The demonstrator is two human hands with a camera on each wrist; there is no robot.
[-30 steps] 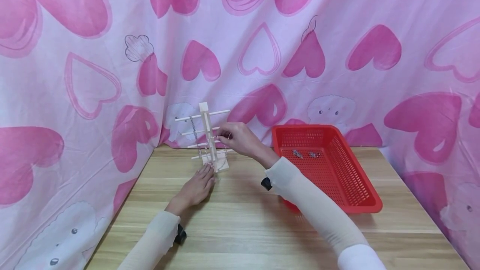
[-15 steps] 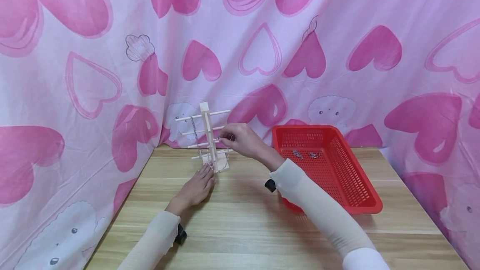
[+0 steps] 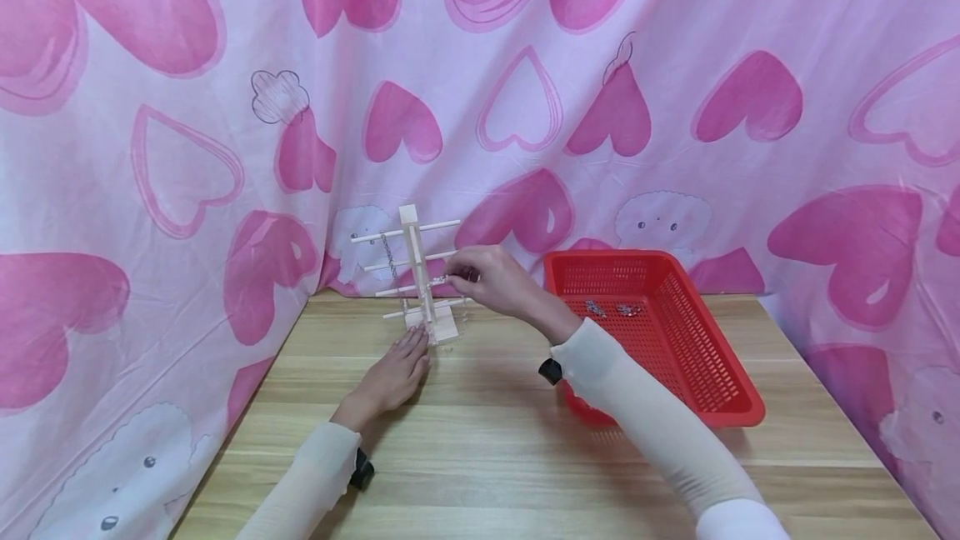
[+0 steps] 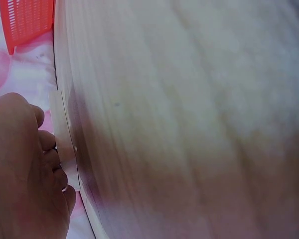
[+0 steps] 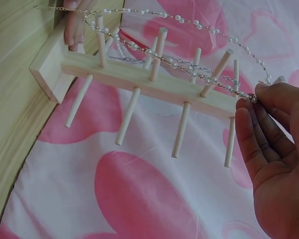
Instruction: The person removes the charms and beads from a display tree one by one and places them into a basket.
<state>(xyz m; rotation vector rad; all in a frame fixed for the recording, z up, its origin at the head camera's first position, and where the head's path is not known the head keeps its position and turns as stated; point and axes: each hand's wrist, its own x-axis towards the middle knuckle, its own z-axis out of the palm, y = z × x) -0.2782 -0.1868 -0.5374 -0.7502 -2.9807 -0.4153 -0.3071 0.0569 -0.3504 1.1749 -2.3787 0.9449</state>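
Observation:
A pale wooden peg stand [image 3: 415, 261] rises at the back of the table, with rows of pegs on both sides. My left hand [image 3: 393, 373] rests on its base [image 5: 47, 67] with fingers extended. Beside the stand, my right hand [image 3: 491, 277] pinches a pearl-beaded necklace [image 5: 187, 74] between thumb and fingertips. The necklace hangs down in a long loop past the pegs, its thin end chain [image 5: 65, 9] lowest. A dark metal chain necklace [image 3: 389, 255] hangs on the stand's left-hand pegs.
Right of the stand, a red perforated basket [image 3: 720, 357] holds two small silvery clusters [image 3: 595, 308], partly behind the right forearm. A pink heart-patterned cloth [image 3: 517, 98] closes off the back and sides of the wood-grain table [image 3: 465, 457].
My right hand has drawn slightly to the right, away from the stand, and the pearl necklace has swung right with it. My left hand has stayed on the base.

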